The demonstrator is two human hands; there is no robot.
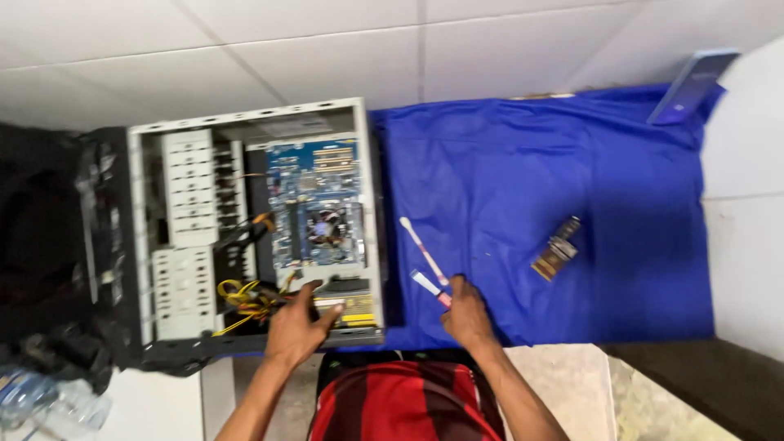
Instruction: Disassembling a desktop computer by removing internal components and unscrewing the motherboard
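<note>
Contact is being made by the spread left hand [296, 325] inside the open computer case [253, 220], while a small tube [430, 287], angled up-left, is being pinched by the right hand [467, 314].

We have one view only, worn on the head; it looks steeply down from above at the blue cloth [572, 180] and open computer case [253, 220]; moderately near, somewhat blurred.

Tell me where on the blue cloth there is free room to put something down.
The blue cloth is bare between the open grey computer case and the small brown module, above the white stick tool. It is crowded near the right hand, and the left hand is at the cables.
</note>
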